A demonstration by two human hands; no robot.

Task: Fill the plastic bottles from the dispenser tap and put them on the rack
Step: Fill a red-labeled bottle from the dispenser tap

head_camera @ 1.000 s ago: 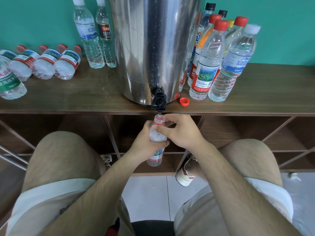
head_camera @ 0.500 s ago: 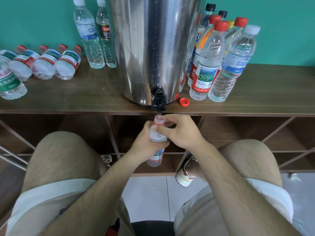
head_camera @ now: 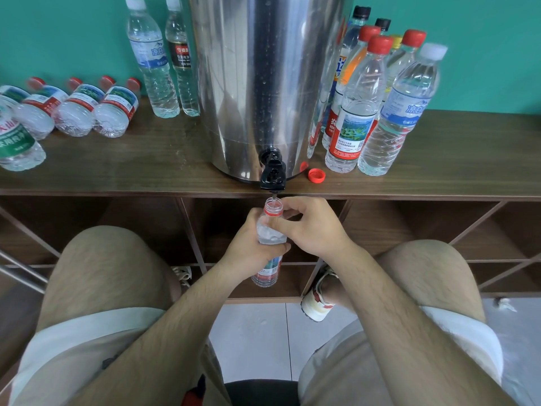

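Note:
A clear plastic bottle (head_camera: 271, 235) with a red neck ring stands uncapped right under the black tap (head_camera: 273, 174) of the steel dispenser (head_camera: 263, 83). A thin stream of water runs into its mouth, and the water level is near the shoulder. My left hand (head_camera: 251, 244) grips the bottle's body from the left. My right hand (head_camera: 310, 227) pinches the neck from the right. Its red cap (head_camera: 316, 174) lies on the wooden rack top (head_camera: 146, 168) beside the dispenser.
Several capped bottles (head_camera: 380, 106) stand right of the dispenser, two (head_camera: 164, 60) stand at its left, and several (head_camera: 76, 106) lie on their sides further left. Open rack compartments (head_camera: 395, 230) sit below the top. My knees flank the bottle.
Both hands and the bottle stay in place under the tap. The water level in the bottle has risen a little.

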